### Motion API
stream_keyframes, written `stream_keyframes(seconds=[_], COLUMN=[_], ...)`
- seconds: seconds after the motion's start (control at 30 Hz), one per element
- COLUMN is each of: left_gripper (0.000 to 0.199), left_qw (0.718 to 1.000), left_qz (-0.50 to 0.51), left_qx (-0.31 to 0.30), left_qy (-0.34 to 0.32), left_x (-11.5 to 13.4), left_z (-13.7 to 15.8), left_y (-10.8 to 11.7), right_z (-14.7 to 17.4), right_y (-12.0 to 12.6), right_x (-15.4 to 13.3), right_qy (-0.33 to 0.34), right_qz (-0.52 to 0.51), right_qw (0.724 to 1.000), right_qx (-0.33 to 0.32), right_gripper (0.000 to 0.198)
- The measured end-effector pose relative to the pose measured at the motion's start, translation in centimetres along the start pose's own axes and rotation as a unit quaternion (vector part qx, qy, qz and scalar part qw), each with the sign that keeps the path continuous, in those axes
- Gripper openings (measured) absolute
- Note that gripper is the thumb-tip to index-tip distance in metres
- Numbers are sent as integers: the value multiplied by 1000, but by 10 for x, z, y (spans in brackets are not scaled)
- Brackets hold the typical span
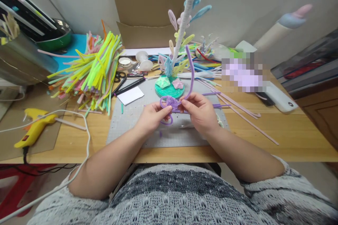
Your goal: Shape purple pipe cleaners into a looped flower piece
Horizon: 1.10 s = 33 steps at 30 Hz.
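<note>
Between both hands, above the grey cutting mat (126, 126), is a purple pipe-cleaner piece (171, 102) bent into loops. My left hand (153, 114) pinches its looped part between thumb and fingers. My right hand (199, 110) is closed on a purple pipe cleaner (191, 68), whose free end curves upward. More purple pipe cleaners lie on the mat beyond my right hand, partly hidden by it. Just behind my hands stands a pipe-cleaner sculpture with a round green base (165, 93), a tall white-wrapped stem (185, 17) and pastel loops.
At left lie a heap of colourful pipe cleaners (97, 66) and a yellow glue gun (37, 124), its white cord crossing the desk. Black pens (130, 86), scissors (120, 76) and a white card (130, 95) sit near the mat. Pink pipe cleaners (245, 112) lie at right.
</note>
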<state>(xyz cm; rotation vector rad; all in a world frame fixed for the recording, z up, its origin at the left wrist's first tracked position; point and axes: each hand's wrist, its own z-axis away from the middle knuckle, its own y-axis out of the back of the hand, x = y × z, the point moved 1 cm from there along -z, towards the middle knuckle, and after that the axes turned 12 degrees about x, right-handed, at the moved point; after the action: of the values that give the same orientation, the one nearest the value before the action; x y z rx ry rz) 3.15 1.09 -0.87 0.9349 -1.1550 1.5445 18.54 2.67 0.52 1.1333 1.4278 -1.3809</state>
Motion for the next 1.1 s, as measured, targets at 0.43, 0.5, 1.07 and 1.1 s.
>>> stream_keyframes(seconds=[0.43, 0.5, 1.07, 1.1], left_gripper=[22, 21, 20, 20], left_qw=[995, 996, 992, 991], left_qz=[-14, -6, -55, -54], left_qx=[-1, -1, 20, 21], left_qy=[-96, -91, -114, -117], left_x=[9, 10, 13, 13], left_z=[4, 4, 10, 10], left_y=[-2, -1, -2, -2], right_z=[1, 2, 9, 9], right_y=[-2, -2, -5, -6], right_x=[-4, -3, -3, -3], right_qy=[-39, -37, -8, -9], right_qz=[77, 62, 76, 77], right_qw=[994, 995, 996, 996], right_qx=[-60, -65, -54, -53], right_gripper=[19, 17, 18, 18])
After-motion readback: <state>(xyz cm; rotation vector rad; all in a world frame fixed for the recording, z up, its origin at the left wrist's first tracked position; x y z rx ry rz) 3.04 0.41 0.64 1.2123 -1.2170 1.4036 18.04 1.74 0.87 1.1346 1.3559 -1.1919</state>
